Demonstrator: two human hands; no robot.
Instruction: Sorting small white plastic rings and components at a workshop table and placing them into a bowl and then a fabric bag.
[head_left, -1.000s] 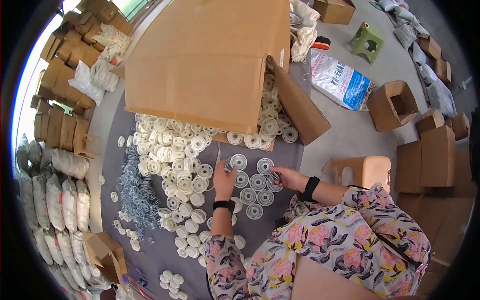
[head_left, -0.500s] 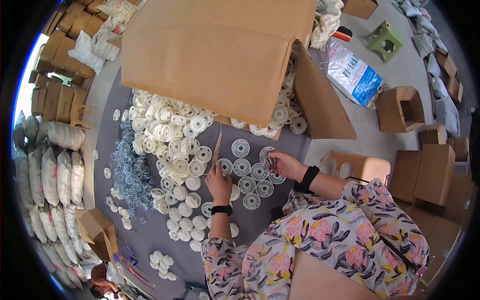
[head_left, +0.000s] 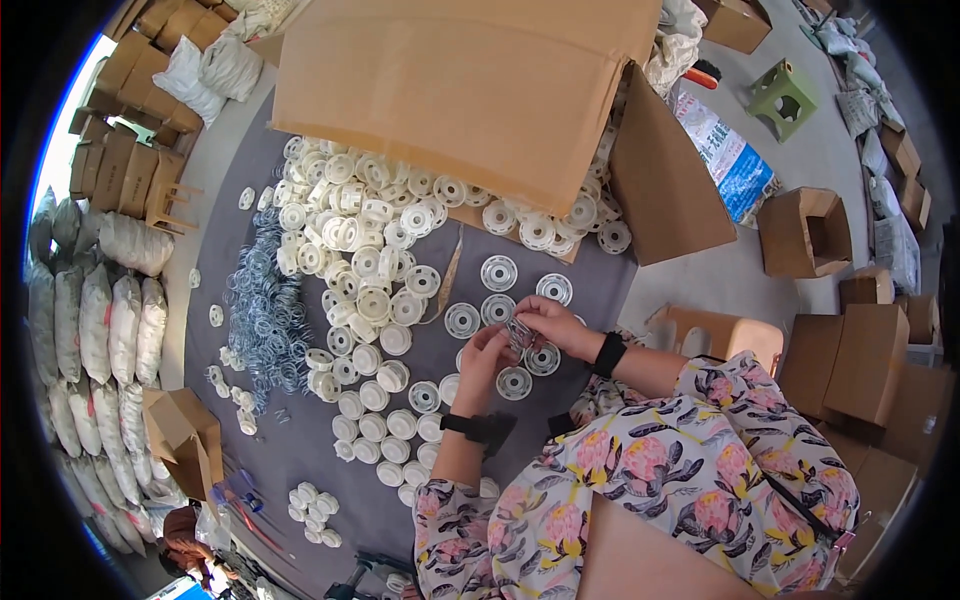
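Note:
My left hand and my right hand meet over a group of round, ringed pale discs. A small bunch of silvery coil springs shows between them. The right fingers are closed round the springs, and the left fingertips pinch at the same bunch. Around the hands lie flat discs, among them a disc farther off and a disc nearer me; my hands partly cover others. To the left of my left hand sit several capped white round pieces.
A heap of white plastic wheels spills from a large tipped cardboard box. Left of it lies a pile of blue-grey springs. A small open carton stands at the table's left edge. A tan stool is on my right.
My left hand has moved right, away from a disc, to meet my right hand at the springs. My right hand has shifted slightly nearer me. The whole view has shifted a little.

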